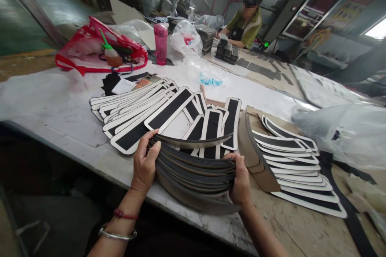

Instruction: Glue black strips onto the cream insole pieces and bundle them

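At table edge (76, 148) | curved stack (196, 172) gripped between both hands (145, 166) (242, 180) | bordered strips (169, 109) beyond

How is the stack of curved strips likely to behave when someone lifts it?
The stack of curved strips would probably flex, since it bows between the left hand and right hand. Its layers may slip apart, as the top strip stands away at one end. So many layers perhaps make it heavy.

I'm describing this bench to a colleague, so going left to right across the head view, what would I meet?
Green-nozzled bottle, left hand, stack of dark curved strips, right hand, overlapping white-edged strips.
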### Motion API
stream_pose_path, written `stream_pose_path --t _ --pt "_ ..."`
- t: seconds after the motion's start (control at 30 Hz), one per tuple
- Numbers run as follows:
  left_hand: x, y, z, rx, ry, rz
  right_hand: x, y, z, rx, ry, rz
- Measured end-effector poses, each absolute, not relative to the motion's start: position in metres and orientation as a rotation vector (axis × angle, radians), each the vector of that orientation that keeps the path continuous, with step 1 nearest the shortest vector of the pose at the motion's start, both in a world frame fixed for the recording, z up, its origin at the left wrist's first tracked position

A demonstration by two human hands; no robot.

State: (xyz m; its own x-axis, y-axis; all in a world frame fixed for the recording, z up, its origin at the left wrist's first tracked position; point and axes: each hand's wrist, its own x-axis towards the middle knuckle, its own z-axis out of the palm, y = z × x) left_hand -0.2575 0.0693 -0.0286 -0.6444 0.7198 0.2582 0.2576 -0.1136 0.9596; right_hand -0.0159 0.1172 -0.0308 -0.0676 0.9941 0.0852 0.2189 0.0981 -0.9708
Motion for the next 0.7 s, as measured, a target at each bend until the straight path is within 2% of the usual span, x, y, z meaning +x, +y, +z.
stream_pose_path --t 0.2,0.37,0.47,0.57,0.7 --pt "-0.263 0.069 -0.033 1.008 1.835 1.786 -0.004 0.121 -0.015 -1.384 -1.686 0.822" --pt "-0.262 0.066 -0.029 1.074 1.869 1.818 0.001 0.170 0.019 -1.091 -2.147 0.361" --pt "-0.261 0.065 -0.028 1.050 1.869 1.830 -0.009 0.182 0.039 -0.947 -2.551 0.450" --pt "-0.258 0.064 -0.027 1.039 1.872 1.839 -0.026 0.158 0.049 -0.863 -2.871 0.503" --pt "-0.257 0.061 -0.024 1.040 1.875 1.870 -0.050 0.115 0.040 -0.836 -2.900 0.217"
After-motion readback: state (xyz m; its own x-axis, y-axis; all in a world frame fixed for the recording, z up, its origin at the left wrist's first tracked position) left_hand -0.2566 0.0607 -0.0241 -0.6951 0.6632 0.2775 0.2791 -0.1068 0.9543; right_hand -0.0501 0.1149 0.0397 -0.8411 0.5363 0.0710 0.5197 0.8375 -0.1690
